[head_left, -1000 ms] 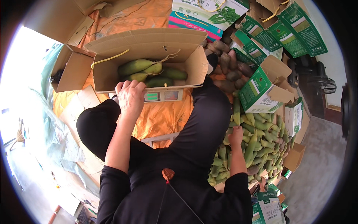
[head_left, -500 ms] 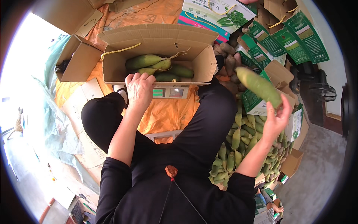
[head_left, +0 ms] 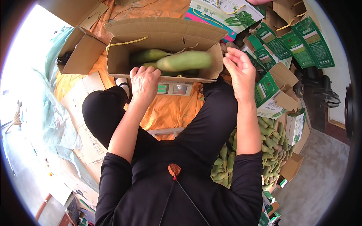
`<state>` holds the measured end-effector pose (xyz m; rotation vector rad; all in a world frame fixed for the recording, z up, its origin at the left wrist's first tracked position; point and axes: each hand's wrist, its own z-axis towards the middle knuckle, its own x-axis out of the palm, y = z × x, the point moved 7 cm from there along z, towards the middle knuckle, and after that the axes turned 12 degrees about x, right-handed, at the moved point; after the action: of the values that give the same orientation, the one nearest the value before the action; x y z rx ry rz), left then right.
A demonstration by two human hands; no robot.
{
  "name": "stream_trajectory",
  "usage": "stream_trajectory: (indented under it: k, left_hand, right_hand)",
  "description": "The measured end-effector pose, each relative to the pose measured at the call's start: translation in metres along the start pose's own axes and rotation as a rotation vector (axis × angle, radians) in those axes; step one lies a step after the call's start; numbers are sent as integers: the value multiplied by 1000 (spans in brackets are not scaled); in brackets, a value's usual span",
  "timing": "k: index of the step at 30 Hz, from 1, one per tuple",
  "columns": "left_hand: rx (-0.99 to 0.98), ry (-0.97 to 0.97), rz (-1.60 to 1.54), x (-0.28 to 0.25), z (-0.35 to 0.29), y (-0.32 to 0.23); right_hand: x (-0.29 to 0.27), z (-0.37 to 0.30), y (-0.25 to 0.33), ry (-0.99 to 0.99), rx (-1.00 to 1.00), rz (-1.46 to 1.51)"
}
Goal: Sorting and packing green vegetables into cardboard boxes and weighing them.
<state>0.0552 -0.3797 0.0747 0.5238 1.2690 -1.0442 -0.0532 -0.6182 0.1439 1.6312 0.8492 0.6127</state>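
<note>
An open cardboard box with a yellow rope handle stands in front of me, several green radishes inside. My left hand has its fingers curled over the box's near wall. One large, pale green radish, smeared by motion, lies across the others in the right part of the box. Just beyond the box's right end is my right hand. Its fingers are loosely bent and apart from the thumb, and nothing is in them. A scale with a lit display shows under the box's near side.
Heaped green radishes lie to my right. Green and white cartons stand beyond them, near a black fan. Another open cardboard box is at the left. An orange sheet covers the floor between my legs.
My right hand has swung left and forward from over the heap to the box's right end. It has let go of the large radish, now in the box. My left hand stays on the box wall.
</note>
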Motion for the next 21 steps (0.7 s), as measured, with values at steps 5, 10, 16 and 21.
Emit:
stream_trajectory:
  k: [5,10,16,21]
  left_hand:
    - [4,2,-29,-2,-3,-2]
    - [-22,37,0,-1,-2,1]
    - [-22,48,-2,1,1,-2]
    - [-30,43,10,-2,-2,1]
  right_hand:
    - [-51,-11,-9,-144,-42,-47]
    - [-128,-36,-91,-370,98,-401]
    - [-193,-95,-254,-471,253,-550]
    - [-186,-147,-358,-330,540,-125]
